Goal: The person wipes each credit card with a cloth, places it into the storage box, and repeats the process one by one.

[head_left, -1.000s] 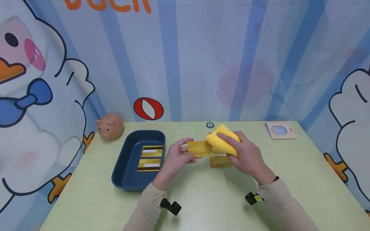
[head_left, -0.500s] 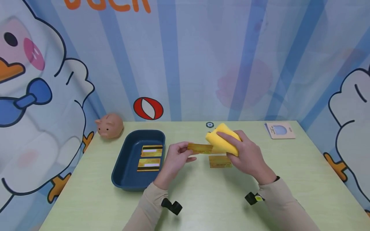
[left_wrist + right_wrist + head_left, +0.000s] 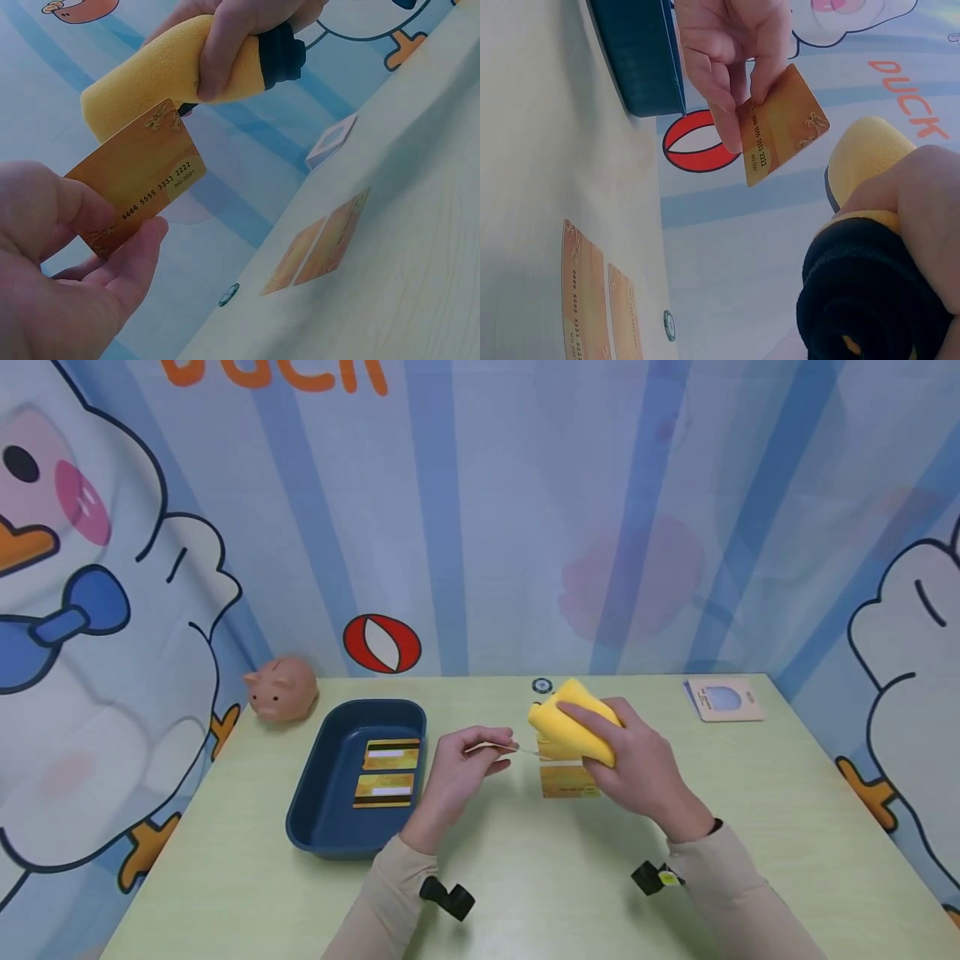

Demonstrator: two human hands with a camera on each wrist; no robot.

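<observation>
Between thumb and fingers, my left hand [image 3: 459,768] pinches a gold bank card [image 3: 142,180] by one end. From the head the card appears almost edge-on; both wrist views show its numbered face. My right hand [image 3: 637,768] grips a rolled yellow cloth [image 3: 573,720], whose black side [image 3: 870,292] shows at the roll's end. The cloth is close to the card's free end in the left wrist view. Two more gold cards lie on the table beneath the hands, a nearer card [image 3: 570,782] and a farther card [image 3: 552,748] partly covered by the cloth.
A dark blue tray [image 3: 300,818] stands left of my left hand, with two cards [image 3: 392,753] inside, stripe side up. A pink piggy bank [image 3: 282,691] sits at the back left. A round chip [image 3: 542,686] and a pale pink flat package [image 3: 725,700] lie toward the back edge.
My left hand has tilted its card from face-visible to nearly edge-on in the head view, its free end no longer overlapped by the cloth. My right hand has barely moved.
</observation>
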